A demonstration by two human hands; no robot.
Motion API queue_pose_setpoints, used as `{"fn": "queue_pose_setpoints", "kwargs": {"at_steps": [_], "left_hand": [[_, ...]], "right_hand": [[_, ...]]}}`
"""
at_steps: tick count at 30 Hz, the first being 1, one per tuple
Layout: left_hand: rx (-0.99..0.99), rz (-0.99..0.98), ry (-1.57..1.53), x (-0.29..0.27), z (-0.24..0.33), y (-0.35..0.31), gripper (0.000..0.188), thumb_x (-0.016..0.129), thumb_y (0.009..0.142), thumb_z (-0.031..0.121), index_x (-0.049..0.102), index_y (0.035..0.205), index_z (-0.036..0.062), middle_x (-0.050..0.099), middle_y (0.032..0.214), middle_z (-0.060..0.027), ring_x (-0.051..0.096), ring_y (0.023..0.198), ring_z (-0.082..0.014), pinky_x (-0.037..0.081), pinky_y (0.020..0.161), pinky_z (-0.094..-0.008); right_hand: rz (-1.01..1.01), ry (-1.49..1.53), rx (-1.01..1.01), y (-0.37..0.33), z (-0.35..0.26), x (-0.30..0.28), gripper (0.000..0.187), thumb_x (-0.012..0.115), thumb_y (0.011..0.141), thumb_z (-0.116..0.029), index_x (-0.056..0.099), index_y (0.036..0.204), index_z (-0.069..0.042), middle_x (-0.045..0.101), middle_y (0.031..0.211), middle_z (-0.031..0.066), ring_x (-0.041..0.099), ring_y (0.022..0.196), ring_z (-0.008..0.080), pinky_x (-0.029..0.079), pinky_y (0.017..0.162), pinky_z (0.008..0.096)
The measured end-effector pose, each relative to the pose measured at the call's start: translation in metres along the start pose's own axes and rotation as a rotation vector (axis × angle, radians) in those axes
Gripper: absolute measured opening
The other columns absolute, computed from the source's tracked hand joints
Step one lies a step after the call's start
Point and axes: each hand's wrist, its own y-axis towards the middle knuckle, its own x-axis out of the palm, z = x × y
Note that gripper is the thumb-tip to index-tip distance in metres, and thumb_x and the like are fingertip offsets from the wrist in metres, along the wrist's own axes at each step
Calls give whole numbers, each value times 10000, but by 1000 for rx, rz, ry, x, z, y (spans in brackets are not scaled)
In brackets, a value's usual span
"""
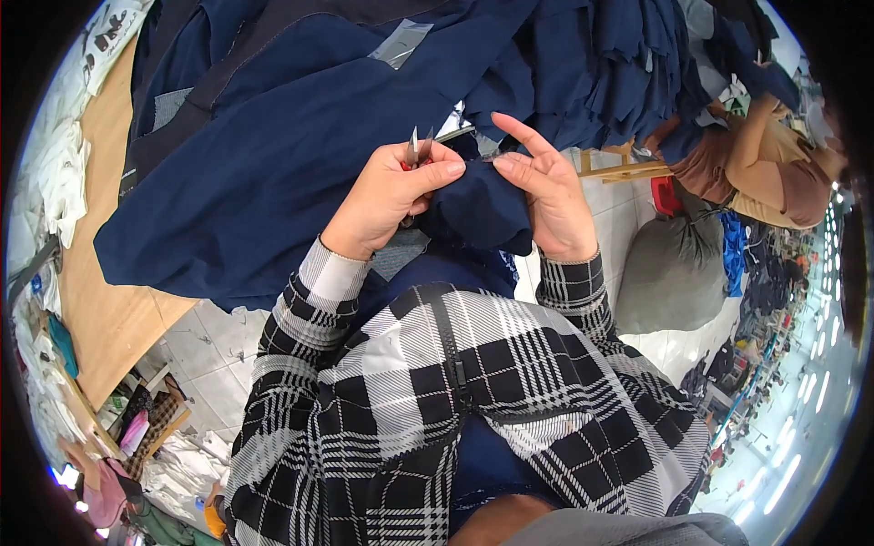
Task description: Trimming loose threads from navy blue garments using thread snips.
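My left hand is closed around small thread snips, whose metal blades stick up between the fingers, with a bit of red showing. Its thumb and finger also pinch the upper edge of a navy cloth piece. At the other end of that edge, my right hand pinches the cloth between thumb and a bent finger, its index finger raised. The piece hangs between both hands, close to my body. Beyond it, large navy fabric lies heaped on the table.
A bare wooden tabletop shows at the left. Clear plastic lies on the navy heap. More navy pieces hang at the far right, beside another person. A full grey sack stands on the tiled floor.
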Motion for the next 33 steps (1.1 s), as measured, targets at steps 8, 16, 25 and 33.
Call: {"fn": "queue_pose_setpoints", "kwargs": {"at_steps": [8, 16, 25, 33], "left_hand": [[8, 0, 36, 2, 1, 1, 136, 681, 818, 172, 625, 848, 53, 501, 662, 72, 373, 509, 11, 266, 436, -148], [-5, -11, 98, 2, 4, 7, 99, 682, 811, 145, 613, 838, 80, 522, 688, 77, 390, 498, 20, 275, 429, -131], [266, 145, 296, 2, 1, 13, 230, 663, 828, 125, 598, 1024, 24, 555, 830, 27, 470, 669, -14, 377, 599, -144], [259, 173, 93, 15, 13, -25, 270, 590, 869, 80, 564, 1117, -23, 590, 936, -39, 503, 704, -51, 416, 639, -165]], "right_hand": [[-16, -185, -95, -6, 1, 1, 647, 636, 766, 74, 348, 1342, 14, 612, 1012, 121, 588, 911, 110, 476, 818, 212], [35, -164, -86, -4, 1, 2, 593, 627, 784, 64, 376, 1320, 24, 645, 919, 109, 612, 865, 112, 479, 798, 200], [102, 7, -133, 1, 10, 4, 473, 605, 799, 71, 468, 1249, 28, 659, 879, 101, 632, 823, 122, 492, 784, 203], [211, 99, -157, 4, 17, 18, 418, 602, 810, 47, 501, 1215, 31, 659, 901, 102, 628, 852, 130, 494, 800, 225]]}}
